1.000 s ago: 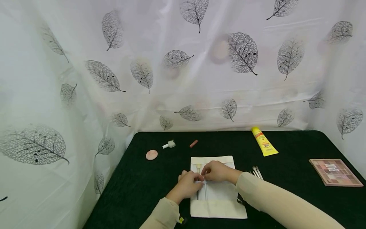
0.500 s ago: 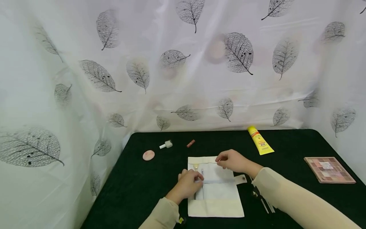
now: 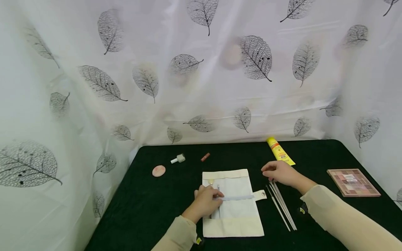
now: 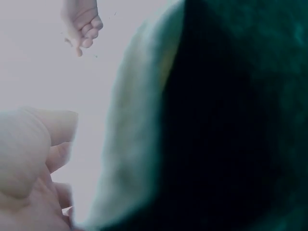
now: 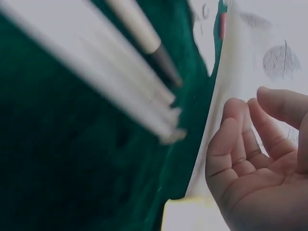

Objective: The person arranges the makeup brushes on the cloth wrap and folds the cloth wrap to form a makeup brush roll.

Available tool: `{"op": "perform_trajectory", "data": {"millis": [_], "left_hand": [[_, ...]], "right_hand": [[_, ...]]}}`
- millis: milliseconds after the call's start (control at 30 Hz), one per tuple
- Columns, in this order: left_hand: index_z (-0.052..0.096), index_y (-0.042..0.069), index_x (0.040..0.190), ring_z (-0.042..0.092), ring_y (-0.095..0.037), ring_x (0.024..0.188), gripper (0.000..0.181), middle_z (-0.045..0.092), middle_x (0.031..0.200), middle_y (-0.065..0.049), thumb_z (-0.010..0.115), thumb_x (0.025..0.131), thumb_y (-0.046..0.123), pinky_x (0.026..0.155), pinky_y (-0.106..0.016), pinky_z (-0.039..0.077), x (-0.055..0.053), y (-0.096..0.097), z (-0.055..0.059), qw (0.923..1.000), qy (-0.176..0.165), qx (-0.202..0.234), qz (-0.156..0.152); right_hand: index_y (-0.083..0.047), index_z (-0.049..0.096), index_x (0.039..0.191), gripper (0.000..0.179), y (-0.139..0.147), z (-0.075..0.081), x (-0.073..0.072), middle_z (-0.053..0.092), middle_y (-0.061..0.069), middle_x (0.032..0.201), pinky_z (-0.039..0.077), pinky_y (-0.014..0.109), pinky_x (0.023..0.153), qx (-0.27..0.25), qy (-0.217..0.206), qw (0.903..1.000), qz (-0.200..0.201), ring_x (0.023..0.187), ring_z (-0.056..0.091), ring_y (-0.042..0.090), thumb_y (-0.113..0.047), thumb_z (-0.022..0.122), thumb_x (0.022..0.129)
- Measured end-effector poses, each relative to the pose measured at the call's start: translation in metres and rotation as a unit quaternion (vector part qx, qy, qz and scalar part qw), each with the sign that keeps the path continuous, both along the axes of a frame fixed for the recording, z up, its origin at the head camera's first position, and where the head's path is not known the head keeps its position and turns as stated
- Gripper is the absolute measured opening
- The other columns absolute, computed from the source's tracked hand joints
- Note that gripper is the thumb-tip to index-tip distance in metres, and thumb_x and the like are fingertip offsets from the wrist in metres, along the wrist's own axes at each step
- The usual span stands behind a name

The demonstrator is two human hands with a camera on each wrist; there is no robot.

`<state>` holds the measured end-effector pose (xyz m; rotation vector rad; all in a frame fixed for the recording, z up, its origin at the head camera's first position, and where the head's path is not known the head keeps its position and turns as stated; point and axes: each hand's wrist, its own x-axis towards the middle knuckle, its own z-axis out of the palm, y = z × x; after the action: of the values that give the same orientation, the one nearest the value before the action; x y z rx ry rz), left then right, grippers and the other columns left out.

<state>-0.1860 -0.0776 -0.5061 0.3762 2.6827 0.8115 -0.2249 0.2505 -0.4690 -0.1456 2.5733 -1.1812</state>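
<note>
A cream fabric brush roll (image 3: pixel 242 219) lies unfolded on the dark green table, its snap tab (image 3: pixel 260 195) sticking out to the right. Inside its left part are slim makeup brushes, one with a pale fan-like head (image 3: pixel 211 181). My left hand (image 3: pixel 205 202) rests over these with its fingers loosely bent; what lies under the palm is hidden. Several thin pale-handled makeup brushes (image 3: pixel 284 205) lie side by side right of the roll. Above their far ends hovers my right hand (image 3: pixel 282 173), loosely curved; the right wrist view shows nothing in its fingers (image 5: pixel 226 139).
At the back stand out a yellow tube (image 3: pixel 281 151), a small reddish stick (image 3: pixel 205 157) and a white-capped bottle (image 3: pixel 178 159). A round pink item (image 3: pixel 158 170) lies left. An eyeshadow palette (image 3: pixel 354 183) is at the right. A leaf-patterned curtain (image 3: pixel 220 87) encloses the table.
My right hand has moved from the roll's middle, beside the left hand, rightward to above the loose brushes. The left hand stays on the roll. The head view has turned slightly right.
</note>
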Motion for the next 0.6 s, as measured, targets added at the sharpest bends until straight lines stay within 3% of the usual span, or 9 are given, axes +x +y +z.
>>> {"op": "perform_trajectory", "data": {"millis": [333,600], "left_hand": [[0.076,0.031,0.095,0.037,-0.019,0.092,0.005,0.050,0.086,0.010,0.073,0.091,0.032,0.081,-0.045,0.025,-0.002,0.004,-0.005,0.9999,0.014,-0.007,-0.004],[0.071,0.030,0.088,0.037,-0.019,0.092,0.005,0.051,0.087,0.010,0.074,0.091,0.033,0.082,-0.046,0.024,-0.002,0.007,-0.005,1.0000,0.003,-0.002,0.005]], "right_hand": [[-0.004,0.069,0.111,0.021,0.028,-0.012,0.011,0.064,0.006,0.092,0.051,0.036,0.070,0.021,-0.044,0.9986,-0.018,0.080,0.058,0.022,-0.017,0.067,0.095],[-0.007,0.071,0.104,0.014,0.034,-0.018,0.018,0.062,0.005,0.086,0.050,0.037,0.069,0.026,-0.065,0.9974,0.013,0.076,0.058,0.021,-0.014,0.069,0.092]]}}
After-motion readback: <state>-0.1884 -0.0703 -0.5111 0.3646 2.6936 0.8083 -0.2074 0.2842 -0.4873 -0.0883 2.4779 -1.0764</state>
